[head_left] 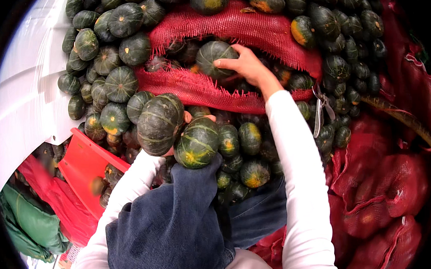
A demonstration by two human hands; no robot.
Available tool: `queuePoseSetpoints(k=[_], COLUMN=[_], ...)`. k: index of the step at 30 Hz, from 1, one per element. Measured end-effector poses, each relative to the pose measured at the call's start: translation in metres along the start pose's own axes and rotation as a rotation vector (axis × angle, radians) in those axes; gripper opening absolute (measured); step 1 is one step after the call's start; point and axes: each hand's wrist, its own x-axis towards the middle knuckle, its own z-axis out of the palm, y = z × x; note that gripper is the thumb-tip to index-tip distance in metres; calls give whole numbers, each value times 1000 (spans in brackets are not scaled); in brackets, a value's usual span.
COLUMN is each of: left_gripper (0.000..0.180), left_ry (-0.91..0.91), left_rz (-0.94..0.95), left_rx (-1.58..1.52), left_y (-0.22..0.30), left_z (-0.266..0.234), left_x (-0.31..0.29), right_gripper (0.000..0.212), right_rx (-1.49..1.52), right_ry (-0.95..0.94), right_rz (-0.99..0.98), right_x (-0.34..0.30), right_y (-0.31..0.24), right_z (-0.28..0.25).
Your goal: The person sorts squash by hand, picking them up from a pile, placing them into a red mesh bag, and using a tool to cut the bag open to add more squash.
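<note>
My right hand reaches into an open red mesh sack and grips a dark green squash inside its mouth. My left hand is mostly hidden; only fingertips show between two large green squashes, one on its left and one with an orange patch on its right, both held against my body. A heap of loose green squashes surrounds the sack. White sleeves cover both forearms.
Full red mesh sacks are piled at the right. A metal tool hangs by the sack's edge. A white wall curves along the left, with a red board and green bags below it.
</note>
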Motion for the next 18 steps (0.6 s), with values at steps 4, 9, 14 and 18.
queuePoseSetpoints(k=[4,9,14,18], left_gripper=[33,36,58,68], left_ry=[81,144,-202,-325], left_rz=[90,277,151,-97], left_rx=[99,430,373,798], left_y=[7,26,22,-20], left_z=[-18,-29,47,139], left_x=[-5,12,30,36], right_gripper=[46,43,66,57], right_rx=[927,1176,1187,1516], right_ry=[-61,68,82,19], right_rz=[-86,-212,-357,-547], right_x=[-54,-105,-162,-234], right_y=[-6,-16,-11,1], right_z=[34,45,58,56])
